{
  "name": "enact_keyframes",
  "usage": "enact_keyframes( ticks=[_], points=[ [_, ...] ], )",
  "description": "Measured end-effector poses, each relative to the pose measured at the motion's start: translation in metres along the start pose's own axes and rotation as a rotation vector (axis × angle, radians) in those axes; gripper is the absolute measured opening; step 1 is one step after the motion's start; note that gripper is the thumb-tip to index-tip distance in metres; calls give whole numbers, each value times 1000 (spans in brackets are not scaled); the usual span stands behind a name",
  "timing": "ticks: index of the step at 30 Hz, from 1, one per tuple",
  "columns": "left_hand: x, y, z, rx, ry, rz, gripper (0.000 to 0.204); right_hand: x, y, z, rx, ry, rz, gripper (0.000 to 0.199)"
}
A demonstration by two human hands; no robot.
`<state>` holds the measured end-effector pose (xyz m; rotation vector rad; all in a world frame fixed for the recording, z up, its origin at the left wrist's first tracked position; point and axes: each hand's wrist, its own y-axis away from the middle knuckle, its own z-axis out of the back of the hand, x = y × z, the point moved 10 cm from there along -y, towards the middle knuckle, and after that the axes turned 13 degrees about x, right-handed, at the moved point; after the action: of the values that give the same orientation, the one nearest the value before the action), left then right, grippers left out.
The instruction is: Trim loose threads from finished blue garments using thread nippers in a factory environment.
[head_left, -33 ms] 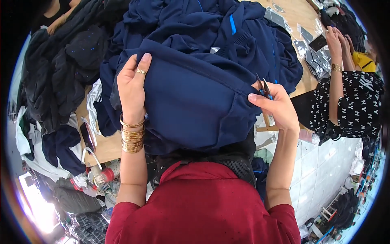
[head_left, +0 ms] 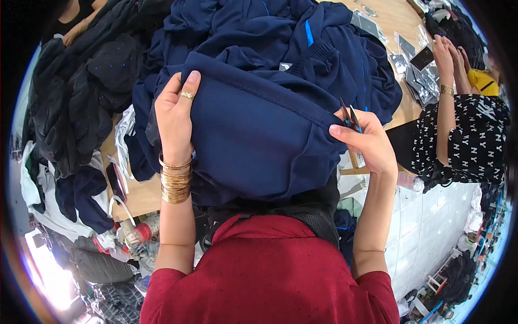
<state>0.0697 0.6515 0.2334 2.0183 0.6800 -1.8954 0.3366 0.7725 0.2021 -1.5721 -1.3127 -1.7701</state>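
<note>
Both hands grip the navy garment [head_left: 253,135] hem: left hand [head_left: 175,116] closed, right hand [head_left: 367,143] pinching (with thread snips [head_left: 348,116]).

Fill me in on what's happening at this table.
A person in a red top holds up a navy blue garment by its stitched hem. The left hand grips the hem's left end; the right hand pinches the right end while holding small thread snips. More navy garments are piled on the wooden table behind. To the right, a co-worker's hands handle small packets.
</note>
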Motion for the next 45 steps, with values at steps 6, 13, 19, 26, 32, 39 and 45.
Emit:
enact_keyframes(
  ticks=[6, 13, 19, 26, 32, 39, 45],
  points=[
    [-3, 0, 1, 13, -5, -14, 16, 17, 5, -5, 5, 53, 113, 15],
    [2, 0, 4, -2, 40, -16, 15, 10, 3, -8, 60, 49, 13, 13],
    [-67, 18, -62, 98, -887, -508, 34, 21, -2, -19, 101, 44, 153, 13],
    [-14, 31, -141, 900, -465, -267, 11, 32, 0, -42, 220, 137, 200, 10],
    [-9, 37, -138, 900, -199, -63, 14, 37, 6, -42, 149, 213, 281, 10],
    [9, 51, -131, 837, 53, 359, 21, 43, 8, -47, -24, 344, 402, 10],
    [4, 46, -126, 782, 6, 122, 17, 28, 0, -58, -47, 176, 447, 10]
  ],
)
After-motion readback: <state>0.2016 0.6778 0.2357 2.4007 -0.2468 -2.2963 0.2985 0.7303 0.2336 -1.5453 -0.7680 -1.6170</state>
